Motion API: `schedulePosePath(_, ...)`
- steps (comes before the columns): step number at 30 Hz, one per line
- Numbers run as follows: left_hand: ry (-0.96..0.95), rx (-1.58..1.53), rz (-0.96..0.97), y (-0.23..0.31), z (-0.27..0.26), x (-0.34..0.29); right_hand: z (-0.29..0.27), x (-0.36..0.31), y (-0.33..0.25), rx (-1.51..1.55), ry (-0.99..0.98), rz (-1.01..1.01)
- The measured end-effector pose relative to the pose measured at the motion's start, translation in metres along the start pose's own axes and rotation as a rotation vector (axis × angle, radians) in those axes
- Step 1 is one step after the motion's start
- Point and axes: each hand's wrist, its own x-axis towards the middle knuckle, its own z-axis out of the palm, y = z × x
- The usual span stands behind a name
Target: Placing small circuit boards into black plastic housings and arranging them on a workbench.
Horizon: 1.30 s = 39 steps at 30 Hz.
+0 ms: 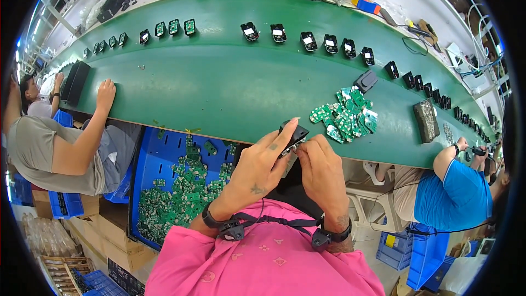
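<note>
My left hand (261, 163) is closed round a small black plastic housing (297, 134), with its index finger stretched along the top. Beside it, my right hand (320, 167) pinches at the housing's lower right edge; whatever lies between those fingertips is hidden. Both hands are just off the bench's near edge. To their right a heap of green circuit boards (346, 117) lies on the green bench (230, 93). A dark grey housing (366, 81) rests against the heap's far side.
Black housings (308, 41) stand in a row along the far strip. At left below the bench, a blue bin (156, 159) holds many circuit boards. A dark block (426, 120) lies at right. Co-workers sit on both sides, one in a grey shirt (41, 145), one in blue (455, 197).
</note>
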Motion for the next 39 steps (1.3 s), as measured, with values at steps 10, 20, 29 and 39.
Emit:
schedulePosePath(10,-0.058,-0.082,-0.2,-0.018,0.012,-0.003,0.023,-0.005,0.025,0.056,0.06,0.018)
schedulePosePath(20,0.017,-1.086,-0.436,-0.03,0.01,0.003,0.031,-0.015,0.039,0.585,0.179,0.358)
schedulePosePath(29,-0.061,-1.277,-0.49,-0.025,0.006,0.008,0.019,-0.014,0.029,0.886,0.273,0.23)
schedulePosePath(39,-0.139,-0.958,-0.285,0.0,0.007,0.009,-0.015,-0.01,0.027,0.895,0.096,0.248)
